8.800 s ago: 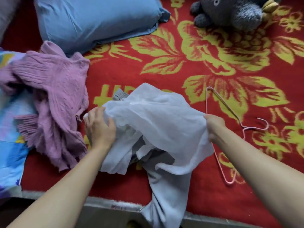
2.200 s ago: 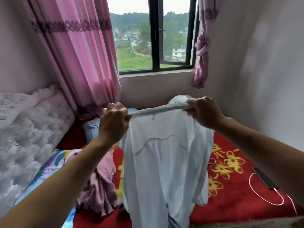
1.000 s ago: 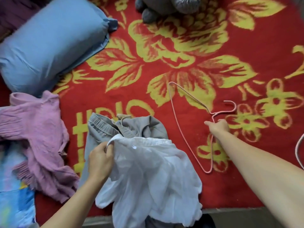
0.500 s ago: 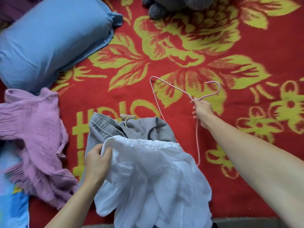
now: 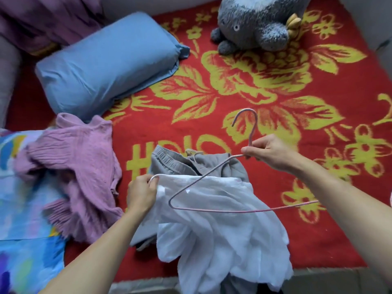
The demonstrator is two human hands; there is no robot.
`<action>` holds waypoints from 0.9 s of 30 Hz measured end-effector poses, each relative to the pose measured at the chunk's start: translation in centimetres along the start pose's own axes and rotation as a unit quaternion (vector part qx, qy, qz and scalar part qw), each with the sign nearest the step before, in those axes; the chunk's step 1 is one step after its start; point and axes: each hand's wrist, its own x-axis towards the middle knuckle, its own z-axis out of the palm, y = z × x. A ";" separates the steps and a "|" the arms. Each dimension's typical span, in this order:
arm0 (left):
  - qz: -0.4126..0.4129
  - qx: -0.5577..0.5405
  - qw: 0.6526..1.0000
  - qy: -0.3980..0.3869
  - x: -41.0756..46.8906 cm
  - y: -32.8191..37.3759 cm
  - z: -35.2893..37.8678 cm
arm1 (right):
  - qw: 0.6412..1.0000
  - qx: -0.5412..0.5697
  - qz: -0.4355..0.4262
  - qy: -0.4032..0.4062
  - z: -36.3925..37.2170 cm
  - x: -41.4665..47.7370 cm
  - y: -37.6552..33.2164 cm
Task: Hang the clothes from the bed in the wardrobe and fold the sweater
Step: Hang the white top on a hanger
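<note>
Bare blanket [image 5: 275, 183] between blue pillow [image 5: 106, 66] and plush toy [image 5: 254, 24]; purple sweater [image 5: 80, 170] close at left.

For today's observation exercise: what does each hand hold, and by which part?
Right hand pinches the pink hanger just below its hook; left hand grips the white shirt by its top edge.

One head-worn view (wide-angle), steeply down, close above the bed [image 5: 212, 128]
</note>
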 end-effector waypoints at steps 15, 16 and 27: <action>0.110 -0.184 0.968 -0.127 -1.1 -2.2 1.3 | 0.987 0.121 0.063 -0.083 16.8 1.6 -0.5; 0.102 -0.178 0.968 -0.143 -1.1 -3.0 1.5 | 0.983 0.144 0.073 -0.086 17.0 1.5 -0.2; 0.117 -0.103 0.970 -0.187 -1.2 -3.4 0.8 | 0.989 0.016 0.149 -0.013 16.5 2.5 5.3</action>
